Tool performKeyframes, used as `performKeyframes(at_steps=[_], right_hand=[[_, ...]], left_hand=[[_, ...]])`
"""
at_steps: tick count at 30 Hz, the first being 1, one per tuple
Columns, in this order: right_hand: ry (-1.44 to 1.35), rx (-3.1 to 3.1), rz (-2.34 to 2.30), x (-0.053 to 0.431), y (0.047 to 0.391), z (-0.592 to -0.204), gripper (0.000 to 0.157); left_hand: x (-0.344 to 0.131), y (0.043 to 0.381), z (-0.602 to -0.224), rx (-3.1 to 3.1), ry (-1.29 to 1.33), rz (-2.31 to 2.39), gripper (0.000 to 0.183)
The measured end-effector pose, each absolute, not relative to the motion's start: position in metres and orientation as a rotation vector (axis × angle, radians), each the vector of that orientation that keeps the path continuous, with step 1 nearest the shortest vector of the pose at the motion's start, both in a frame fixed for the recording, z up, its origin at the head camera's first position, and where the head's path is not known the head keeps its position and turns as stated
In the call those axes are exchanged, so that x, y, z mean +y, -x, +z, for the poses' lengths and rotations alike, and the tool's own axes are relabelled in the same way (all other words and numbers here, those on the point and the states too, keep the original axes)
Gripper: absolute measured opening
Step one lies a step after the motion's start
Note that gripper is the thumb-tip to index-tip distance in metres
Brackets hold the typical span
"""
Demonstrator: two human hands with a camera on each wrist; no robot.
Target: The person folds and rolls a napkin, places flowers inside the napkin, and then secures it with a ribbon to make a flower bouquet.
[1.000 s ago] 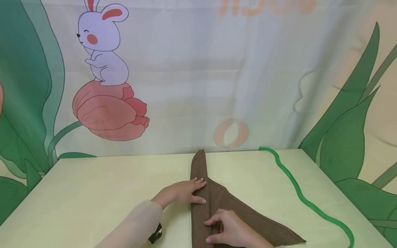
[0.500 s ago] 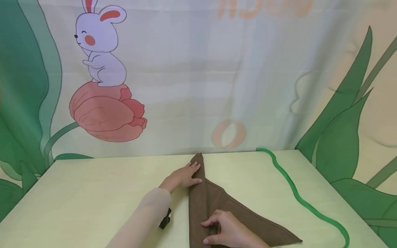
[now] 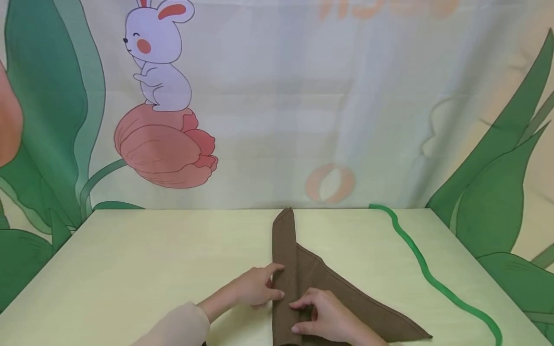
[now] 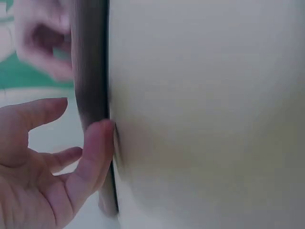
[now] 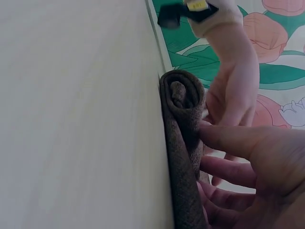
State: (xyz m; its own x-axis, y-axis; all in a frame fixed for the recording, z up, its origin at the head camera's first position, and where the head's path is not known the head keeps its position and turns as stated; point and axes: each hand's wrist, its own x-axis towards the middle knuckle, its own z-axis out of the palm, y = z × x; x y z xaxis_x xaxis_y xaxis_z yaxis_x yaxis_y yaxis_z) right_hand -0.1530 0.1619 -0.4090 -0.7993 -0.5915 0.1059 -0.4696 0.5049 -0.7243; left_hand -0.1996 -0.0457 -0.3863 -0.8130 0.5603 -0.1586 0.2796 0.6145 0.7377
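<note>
A brown cloth (image 3: 284, 250) lies on the table, its left part rolled into a long tube that runs away from me. To the right spreads its flat triangular part (image 3: 363, 307). My left hand (image 3: 257, 286) is at the roll's left side, with index finger and thumb over its top and the other fingers beside it. In the left wrist view a fingertip (image 4: 101, 136) meets the roll's edge by the table. My right hand (image 3: 326, 315) touches the near part of the roll with bent, spread fingers. The right wrist view shows the roll's spiral end (image 5: 181, 95).
A wavy green strip (image 3: 426, 269) runs along the right of the pale table (image 3: 173, 250). Behind the table hangs a printed backdrop (image 3: 268, 120) with a rabbit, a tulip and leaves. A black device (image 5: 178, 16) sits at the left wrist.
My left hand has slid along the roll toward its far end, then back nearer to me at its left side. The right hand has stayed on the near part; the head view has shifted.
</note>
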Motion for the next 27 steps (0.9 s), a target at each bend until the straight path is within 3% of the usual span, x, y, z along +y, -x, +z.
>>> performKeyframes(at_steps=[5, 17, 27], right_hand=[[0.92, 2.576, -1.179, 0.163, 0.155, -0.406, 0.038], [0.831, 2.452, -1.231, 0.149, 0.156, -0.407, 0.041], [0.873, 2.319, -1.27, 0.138, 0.152, -0.404, 0.034]], left_hand=[[-0.04, 0.18, -0.387, 2.248, -0.563, 1.166, 0.056], [-0.045, 0.172, -0.398, 2.336, -0.549, 1.295, 0.048], [-0.043, 0.161, -0.388, 2.754, -0.746, 0.893, 0.058]])
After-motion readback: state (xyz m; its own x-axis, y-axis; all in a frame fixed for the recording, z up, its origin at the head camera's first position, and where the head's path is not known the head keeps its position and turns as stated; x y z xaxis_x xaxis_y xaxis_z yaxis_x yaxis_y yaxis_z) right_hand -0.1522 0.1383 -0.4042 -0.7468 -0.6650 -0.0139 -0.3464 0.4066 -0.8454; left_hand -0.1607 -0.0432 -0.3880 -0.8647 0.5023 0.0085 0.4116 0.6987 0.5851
